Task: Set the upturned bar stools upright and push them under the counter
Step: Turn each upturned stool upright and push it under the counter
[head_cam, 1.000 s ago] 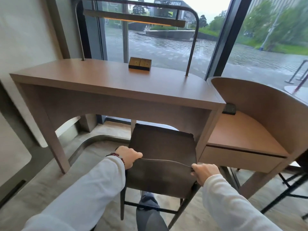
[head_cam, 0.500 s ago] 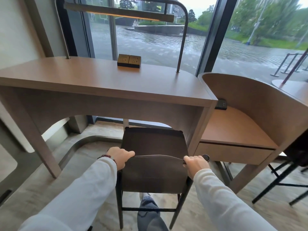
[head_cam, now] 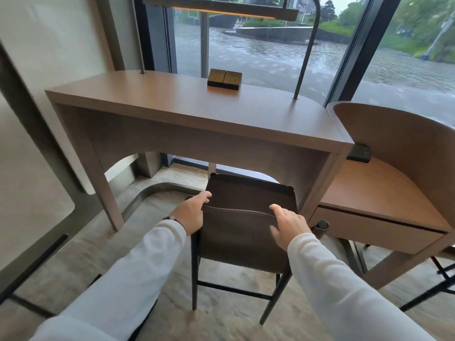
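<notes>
Left fingers [head_cam: 204, 196]: curled over the top left corner of the backrest, giving the left hand [head_cam: 190, 214] a hold from which to steer.
Right fingers [head_cam: 279, 210]: spread and nearly straight over the right end of the backrest's top edge, gripping nothing. Whether the right hand [head_cam: 288, 224] rests on the edge or hangs just above it cannot be told.
Wrist: a dark bead bracelet [head_cam: 173, 219] shows at the left cuff of the white long sleeves [head_cam: 138, 274].
Stool: the dark brown leather-covered bar stool with thin black metal legs [head_cam: 242, 244] stands upright on the pale stone-look floor [head_cam: 81, 257]. Its backrest faces the person, so a forward push carries it in.
Position: the seat's far edge is already under the tall brown wooden counter [head_cam: 192, 112], right of centre and near the right-hand panel. The backrest remains outside.
Judgement: righting looks done for this stool, and what remains is at most a short push.
Counter top: a brass-coloured twin socket block [head_cam: 224, 78] sits near the window edge.
Right side: a lower curved wooden booth desk [head_cam: 379, 193] adjoins the counter.
</notes>
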Motion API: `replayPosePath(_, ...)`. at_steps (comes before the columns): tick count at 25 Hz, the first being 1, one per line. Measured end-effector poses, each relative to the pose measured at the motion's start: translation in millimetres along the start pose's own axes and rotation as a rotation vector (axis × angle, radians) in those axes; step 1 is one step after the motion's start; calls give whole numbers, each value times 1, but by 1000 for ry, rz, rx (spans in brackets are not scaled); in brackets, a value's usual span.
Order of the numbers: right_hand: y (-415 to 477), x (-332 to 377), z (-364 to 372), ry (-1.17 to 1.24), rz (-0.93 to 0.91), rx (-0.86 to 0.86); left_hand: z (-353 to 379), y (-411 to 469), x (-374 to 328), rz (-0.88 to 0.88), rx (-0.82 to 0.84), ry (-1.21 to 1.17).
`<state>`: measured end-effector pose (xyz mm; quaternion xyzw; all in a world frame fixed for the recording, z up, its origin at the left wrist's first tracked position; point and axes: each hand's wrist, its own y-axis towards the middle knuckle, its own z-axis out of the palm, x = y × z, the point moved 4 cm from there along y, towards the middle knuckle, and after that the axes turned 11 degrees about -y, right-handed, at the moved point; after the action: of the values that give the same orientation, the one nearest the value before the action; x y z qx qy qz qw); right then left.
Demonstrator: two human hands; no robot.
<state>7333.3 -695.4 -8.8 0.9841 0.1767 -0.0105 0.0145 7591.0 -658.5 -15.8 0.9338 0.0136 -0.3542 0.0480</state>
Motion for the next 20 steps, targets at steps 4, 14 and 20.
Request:
replayPosePath(4,-32,23,4,114,-85,-32,-7,-65,-5,-76,-150,-184)
replayPosePath(14,-191,83,51,436,-405,172,40,-307,-13,-446,-434,-534)
replayPosePath(20,-268,153,42,659,-581,312,22,-445,-25,-577,-627,-611)
